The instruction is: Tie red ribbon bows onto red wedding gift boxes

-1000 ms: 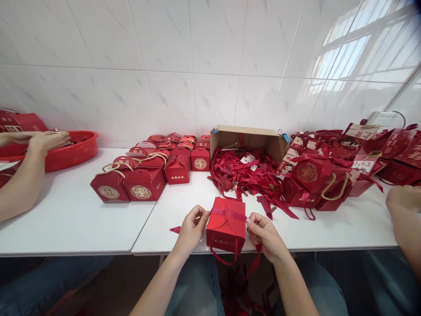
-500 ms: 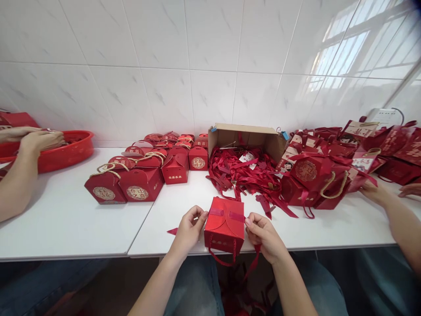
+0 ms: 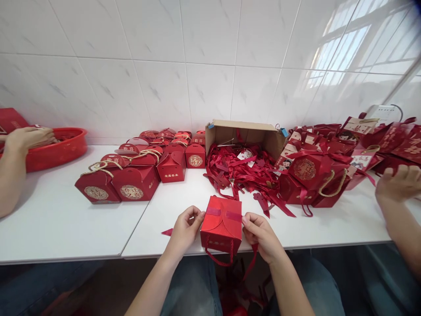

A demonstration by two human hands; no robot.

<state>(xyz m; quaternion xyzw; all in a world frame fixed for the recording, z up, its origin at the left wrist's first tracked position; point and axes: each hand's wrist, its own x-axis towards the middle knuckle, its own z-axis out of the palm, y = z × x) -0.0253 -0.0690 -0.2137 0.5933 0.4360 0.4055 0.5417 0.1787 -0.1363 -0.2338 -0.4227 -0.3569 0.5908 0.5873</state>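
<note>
A shiny red gift box [image 3: 221, 228] with a red cord handle stands at the table's front edge, its curved top flaps closed. A darker red ribbon [image 3: 233, 216] runs across its top. At the box's left side, my left hand [image 3: 187, 227] is closed in a pinch on the ribbon, and a pointed ribbon end pokes out beyond it. My right hand [image 3: 261, 233] pinches the ribbon's other side by the box's right edge. From there its tail hangs below the tabletop.
Behind the box, a cardboard carton [image 3: 245, 123] spills red ribbons [image 3: 240, 166]. Several red boxes [image 3: 134, 182] stand left; finished-looking ribboned boxes [image 3: 305, 171] pile up right. Co-workers' hands show at both sides, the left one over a red basin [image 3: 62, 151].
The view has shifted slightly. Both my hands keep their pinch beside the box. The co-worker's hand at right has come up off the boxes with its fingers spread.
</note>
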